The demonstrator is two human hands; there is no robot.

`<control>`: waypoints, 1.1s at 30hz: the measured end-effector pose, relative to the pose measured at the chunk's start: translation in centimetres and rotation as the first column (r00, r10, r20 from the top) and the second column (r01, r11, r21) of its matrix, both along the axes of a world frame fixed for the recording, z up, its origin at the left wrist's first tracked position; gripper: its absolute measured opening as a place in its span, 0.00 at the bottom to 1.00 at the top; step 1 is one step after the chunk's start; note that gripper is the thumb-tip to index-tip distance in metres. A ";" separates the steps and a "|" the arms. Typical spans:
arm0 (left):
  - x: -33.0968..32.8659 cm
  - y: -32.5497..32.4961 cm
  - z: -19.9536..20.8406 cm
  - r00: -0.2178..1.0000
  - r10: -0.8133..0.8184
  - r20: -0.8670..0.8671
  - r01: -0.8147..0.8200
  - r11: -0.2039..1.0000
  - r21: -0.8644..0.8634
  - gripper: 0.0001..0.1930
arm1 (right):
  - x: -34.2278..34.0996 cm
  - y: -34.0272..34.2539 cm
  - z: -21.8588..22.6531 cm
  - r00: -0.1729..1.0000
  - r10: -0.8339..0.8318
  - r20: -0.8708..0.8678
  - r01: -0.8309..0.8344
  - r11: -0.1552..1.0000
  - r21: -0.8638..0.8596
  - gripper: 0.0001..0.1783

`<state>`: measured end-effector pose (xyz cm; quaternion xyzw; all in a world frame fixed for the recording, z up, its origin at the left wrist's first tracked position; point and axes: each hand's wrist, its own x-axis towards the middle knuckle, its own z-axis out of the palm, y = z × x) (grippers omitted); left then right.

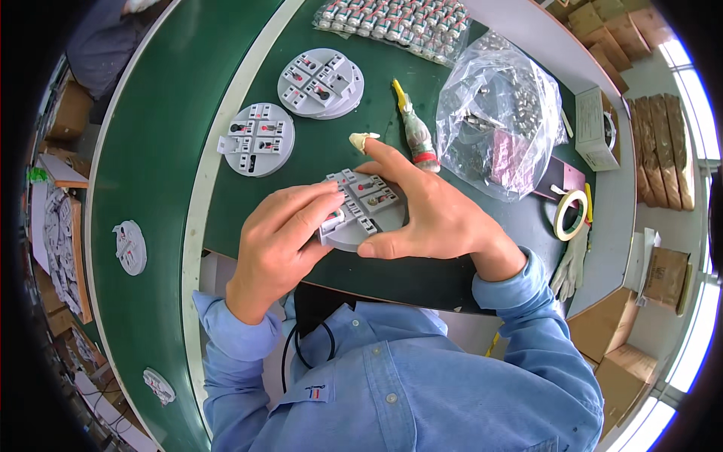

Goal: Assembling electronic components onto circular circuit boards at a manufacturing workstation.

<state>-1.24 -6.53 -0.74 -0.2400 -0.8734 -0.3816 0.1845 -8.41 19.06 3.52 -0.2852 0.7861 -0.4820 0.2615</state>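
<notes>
Over the near part of the green workbench I hold a round grey plastic plate (354,235) with raised white blocks and small red and black parts. My right hand (444,218) wraps round its right side, thumb on the near rim and index finger stretched beyond the far edge. That fingertip wears a pale cover (362,141). My left hand (282,230) grips the left edge, fingertips pressed together on top; its thumb is mostly hidden. Just below those fingertips a small white, green and red part (333,219) shows at the plate's edge.
Similar round plates (261,143) and a stack of them (320,79) sit beyond. A yellow-tipped hand tool (416,132) lies near a clear bag of metal parts (482,113). Packed small parts (395,26), a tape roll (570,215) and a glove (570,264) surround the area. A green belt (151,188) runs left.
</notes>
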 end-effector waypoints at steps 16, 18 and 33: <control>1.7 1.0 -1.2 0.702 -0.108 0.704 -0.527 0.587 0.615 0.16 | -13.2 11.4 -2.9 0.835 -0.241 -0.495 0.486 0.746 0.455 0.19; 1.5 1.0 -1.2 0.691 -0.097 0.717 -0.539 0.592 0.599 0.17 | -13.6 10.4 -3.5 0.872 -0.252 -0.420 0.448 0.755 0.479 0.19; 1.0 0.5 -0.7 0.642 -0.132 0.756 -0.569 0.579 0.584 0.18 | -13.7 10.8 -5.4 0.727 -0.679 -0.097 0.683 0.731 0.006 0.19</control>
